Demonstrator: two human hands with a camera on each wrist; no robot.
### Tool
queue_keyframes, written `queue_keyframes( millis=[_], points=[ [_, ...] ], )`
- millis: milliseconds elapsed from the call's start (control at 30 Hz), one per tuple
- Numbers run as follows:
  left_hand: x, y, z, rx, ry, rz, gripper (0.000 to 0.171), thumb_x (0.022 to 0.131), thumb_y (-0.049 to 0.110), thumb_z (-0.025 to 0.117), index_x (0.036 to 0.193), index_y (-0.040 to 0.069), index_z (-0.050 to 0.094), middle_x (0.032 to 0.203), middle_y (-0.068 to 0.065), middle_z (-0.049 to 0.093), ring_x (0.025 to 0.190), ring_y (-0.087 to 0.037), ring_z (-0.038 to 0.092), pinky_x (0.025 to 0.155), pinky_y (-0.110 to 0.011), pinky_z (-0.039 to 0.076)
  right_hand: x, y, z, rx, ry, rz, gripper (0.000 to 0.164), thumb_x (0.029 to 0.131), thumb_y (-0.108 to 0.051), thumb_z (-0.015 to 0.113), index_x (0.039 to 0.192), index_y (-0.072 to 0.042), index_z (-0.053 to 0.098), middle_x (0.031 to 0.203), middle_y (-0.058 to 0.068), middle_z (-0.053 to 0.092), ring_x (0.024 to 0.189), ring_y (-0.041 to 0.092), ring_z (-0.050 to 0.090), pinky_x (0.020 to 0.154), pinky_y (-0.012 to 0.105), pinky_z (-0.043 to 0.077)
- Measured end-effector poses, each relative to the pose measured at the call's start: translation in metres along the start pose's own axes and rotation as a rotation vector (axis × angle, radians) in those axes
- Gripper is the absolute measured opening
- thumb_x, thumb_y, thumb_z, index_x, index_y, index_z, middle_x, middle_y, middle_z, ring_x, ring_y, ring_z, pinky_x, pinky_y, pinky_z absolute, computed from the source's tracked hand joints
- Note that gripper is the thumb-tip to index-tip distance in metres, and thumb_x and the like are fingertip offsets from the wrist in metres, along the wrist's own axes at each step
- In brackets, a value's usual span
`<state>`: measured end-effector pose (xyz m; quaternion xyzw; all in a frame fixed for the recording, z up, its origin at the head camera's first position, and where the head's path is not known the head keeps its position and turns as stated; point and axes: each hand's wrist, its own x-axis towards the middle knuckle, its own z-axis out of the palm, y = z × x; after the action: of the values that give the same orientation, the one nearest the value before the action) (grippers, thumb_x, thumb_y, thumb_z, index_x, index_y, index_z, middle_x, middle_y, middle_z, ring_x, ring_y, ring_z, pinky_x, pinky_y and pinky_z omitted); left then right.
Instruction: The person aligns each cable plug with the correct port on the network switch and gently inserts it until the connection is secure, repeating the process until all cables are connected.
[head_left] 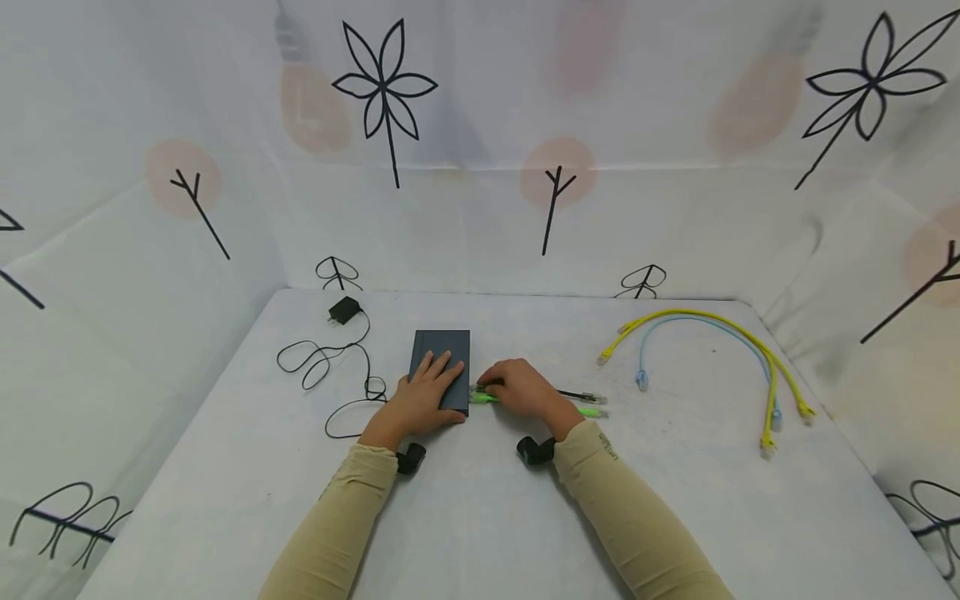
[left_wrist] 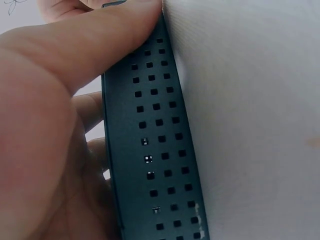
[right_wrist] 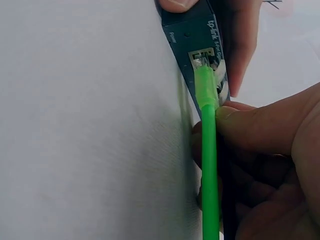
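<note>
A dark network switch (head_left: pixel 438 340) lies flat, its port side facing right. My left hand (head_left: pixel 426 396) rests on it with fingers spread and straight over the top, the thumb at the near end. In the left wrist view, the vented side (left_wrist: pixel 159 125) shows under the thumb. My right hand (head_left: pixel 523 390) pinches a black Ethernet cable (head_left: pixel 573 395) near its plug, close to the ports. Just beside it, a green Ethernet cable (head_left: pixel 592 412) has its plug at a port, its bright boot (right_wrist: pixel 205 87) right against the right thumb. The black plug is mostly hidden in the right wrist view.
Left of the switch lies a black power adapter (head_left: pixel 345 310) with its thin cord (head_left: pixel 367 358) looped on the white table (head_left: pixel 465 517). At the right, yellow Ethernet cables (head_left: pixel 720 318) and a light blue Ethernet cable (head_left: pixel 649 333) curve together. A patterned cloth backdrop (head_left: pixel 465 217) stands behind.
</note>
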<state>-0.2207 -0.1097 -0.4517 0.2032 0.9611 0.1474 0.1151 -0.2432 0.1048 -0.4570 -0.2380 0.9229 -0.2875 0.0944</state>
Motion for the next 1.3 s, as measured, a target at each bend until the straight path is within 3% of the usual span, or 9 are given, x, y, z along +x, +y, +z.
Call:
queue_keyframes(
  millis=[400, 867, 1100, 1300],
  points=[
    [0.0011, -0.0011, -0.002, 0.013, -0.014, 0.005, 0.087, 0.086, 0.053, 0.067, 0.156, 0.026, 0.022, 0.165, -0.002, 0.008, 0.152, -0.032, 0.0, 0.109, -0.069, 0.021, 0.006, -0.0005, -0.0077, -0.002, -0.052, -0.071, 0.024, 0.096, -0.01, 0.058, 0.115, -0.009, 0.072, 0.115, 0.007, 0.071, 0.113, 0.025, 0.063, 0.097, 0.042, 0.049],
    [0.0024, -0.0025, 0.0017, 0.004, -0.009, 0.005, 0.088, 0.085, 0.055, 0.067, 0.156, 0.026, 0.023, 0.165, -0.002, 0.009, 0.152, -0.032, 0.0, 0.109, -0.069, 0.021, 0.0034, -0.0002, -0.0056, 0.011, -0.059, -0.032, 0.025, 0.097, -0.013, 0.058, 0.117, -0.01, 0.072, 0.118, 0.007, 0.07, 0.115, 0.026, 0.062, 0.097, 0.043, 0.049],
    [0.0028, -0.0027, 0.0017, 0.007, 0.001, 0.007, 0.088, 0.085, 0.055, 0.067, 0.156, 0.026, 0.023, 0.165, -0.002, 0.009, 0.152, -0.031, 0.001, 0.109, -0.069, 0.022, 0.0011, -0.0009, -0.005, 0.011, -0.083, -0.035, 0.03, 0.092, -0.02, 0.067, 0.119, -0.009, 0.07, 0.118, 0.005, 0.068, 0.11, 0.022, 0.063, 0.094, 0.04, 0.05],
    [0.0021, -0.0027, 0.0011, 0.007, 0.006, 0.009, 0.088, 0.085, 0.055, 0.067, 0.156, 0.025, 0.024, 0.165, -0.003, 0.01, 0.152, -0.032, 0.002, 0.109, -0.069, 0.023, 0.0006, -0.0009, -0.0038, -0.027, -0.071, -0.085, 0.032, 0.089, -0.019, 0.07, 0.119, -0.008, 0.069, 0.115, 0.005, 0.068, 0.106, 0.02, 0.064, 0.091, 0.038, 0.051]
  ],
)
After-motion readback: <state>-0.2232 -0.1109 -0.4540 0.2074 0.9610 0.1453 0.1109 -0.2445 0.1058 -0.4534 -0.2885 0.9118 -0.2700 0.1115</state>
